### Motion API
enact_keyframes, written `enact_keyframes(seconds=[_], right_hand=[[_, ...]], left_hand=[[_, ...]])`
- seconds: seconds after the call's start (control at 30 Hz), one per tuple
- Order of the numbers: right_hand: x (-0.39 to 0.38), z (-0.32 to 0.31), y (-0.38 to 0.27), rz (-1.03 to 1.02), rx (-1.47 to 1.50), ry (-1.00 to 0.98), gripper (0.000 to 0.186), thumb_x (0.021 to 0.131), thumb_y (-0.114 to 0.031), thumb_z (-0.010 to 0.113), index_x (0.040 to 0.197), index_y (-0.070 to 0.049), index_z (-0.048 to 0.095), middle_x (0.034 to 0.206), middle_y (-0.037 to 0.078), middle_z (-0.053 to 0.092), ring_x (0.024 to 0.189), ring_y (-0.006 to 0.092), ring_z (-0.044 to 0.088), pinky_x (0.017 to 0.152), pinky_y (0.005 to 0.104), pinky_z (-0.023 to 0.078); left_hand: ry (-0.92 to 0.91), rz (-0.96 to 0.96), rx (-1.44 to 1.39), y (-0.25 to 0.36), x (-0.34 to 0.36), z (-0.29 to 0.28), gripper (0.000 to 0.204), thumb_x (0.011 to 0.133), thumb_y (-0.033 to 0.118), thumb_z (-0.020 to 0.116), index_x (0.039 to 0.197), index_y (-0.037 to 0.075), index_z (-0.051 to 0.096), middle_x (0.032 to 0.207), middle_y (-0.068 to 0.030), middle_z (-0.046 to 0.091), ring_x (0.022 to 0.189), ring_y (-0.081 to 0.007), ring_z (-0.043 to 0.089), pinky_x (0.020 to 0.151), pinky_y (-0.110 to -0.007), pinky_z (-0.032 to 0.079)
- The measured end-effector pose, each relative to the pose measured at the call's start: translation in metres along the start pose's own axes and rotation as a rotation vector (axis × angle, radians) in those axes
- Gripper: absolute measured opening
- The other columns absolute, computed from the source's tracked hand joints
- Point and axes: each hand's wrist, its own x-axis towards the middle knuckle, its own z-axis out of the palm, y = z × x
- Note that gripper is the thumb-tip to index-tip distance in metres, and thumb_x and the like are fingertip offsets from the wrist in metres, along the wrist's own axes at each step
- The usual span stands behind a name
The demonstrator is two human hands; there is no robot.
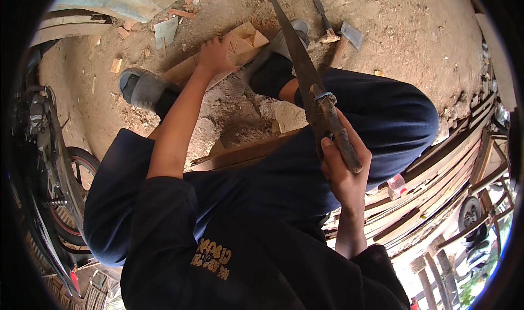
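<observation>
My left hand (215,56) grips a pale wooden block (245,40) with carved or marked faces, lying low on the dirt between my sandaled feet (142,89). My right hand (344,162) is closed round the worn handle of a hand saw (295,45), its long dark blade pointing up and away over my right foot, to the right of the block. The block's left end runs beside my left foot and is partly hidden by my left forearm.
A hatchet (350,34) and a chisel-like tool (322,15) lie beyond my right foot. Wood scraps and a metal piece (165,34) are scattered ahead. A motorbike (54,162) stands at left. Stacked planks (420,195) lie at right. A board (240,154) lies beneath my legs.
</observation>
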Motion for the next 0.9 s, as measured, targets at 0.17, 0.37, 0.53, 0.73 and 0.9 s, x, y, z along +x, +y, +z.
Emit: enact_keyframes(seconds=[0.17,0.37,0.53,0.73,0.9], right_hand=[[0.008,-0.004,-0.003,-0.027,-0.01,0.014,0.049,0.093,-0.004,0.062,0.14,0.007,0.053,0.114,0.011,0.069,0.102,0.0111,0.06,0.093,0.0245,0.046],[0.007,-0.011,-0.014,-0.052,-0.008,0.045,0.05,0.093,-0.004,0.063,0.141,0.006,0.053,0.101,0.006,0.069,0.089,0.0072,0.059,0.083,0.0219,0.047],[0.005,-0.017,-0.009,-0.01,0.009,0.053,0.049,0.094,-0.004,0.063,0.141,0.006,0.053,0.098,0.004,0.068,0.085,0.006,0.058,0.079,0.021,0.047],[0.0,-0.016,-0.004,-0.031,0.068,0.03,0.05,0.094,-0.004,0.063,0.142,0.006,0.052,0.113,0.01,0.069,0.1,0.0091,0.06,0.092,0.0236,0.046],[0.0,-0.003,-0.007,-0.044,0.075,-0.044,0.051,0.095,-0.002,0.062,0.144,0.007,0.049,0.121,0.012,0.068,0.11,0.0112,0.059,0.097,0.0249,0.044]], left_hand=[[0.025,0.036,0.005,0.002,0.0,0.002,0.12,0.056,0.056,0.09,0.152,0.014,0.031,0.127,-0.0261,0.055,0.115,-0.0458,0.058,0.1,-0.055,0.045],[0.046,0.052,-0.049,0.009,-0.011,-0.008,0.117,0.056,0.053,0.09,0.15,0.012,0.035,0.127,-0.0276,0.054,0.115,-0.0475,0.057,0.101,-0.054,0.045],[-0.012,0.002,-0.029,0.017,-0.011,-0.013,0.114,0.057,0.052,0.09,0.149,0.011,0.036,0.127,-0.0283,0.054,0.115,-0.0489,0.057,0.102,-0.055,0.044],[-0.071,-0.003,-0.05,0.006,-0.004,-0.016,0.114,0.058,0.055,0.089,0.147,0.01,0.034,0.127,-0.0292,0.055,0.117,-0.0476,0.058,0.1,-0.052,0.047],[0.011,-0.034,-0.045,-0.006,0.006,-0.021,0.116,0.057,0.06,0.087,0.147,0.01,0.033,0.123,-0.031,0.057,0.112,-0.0471,0.061,0.096,-0.052,0.051]])
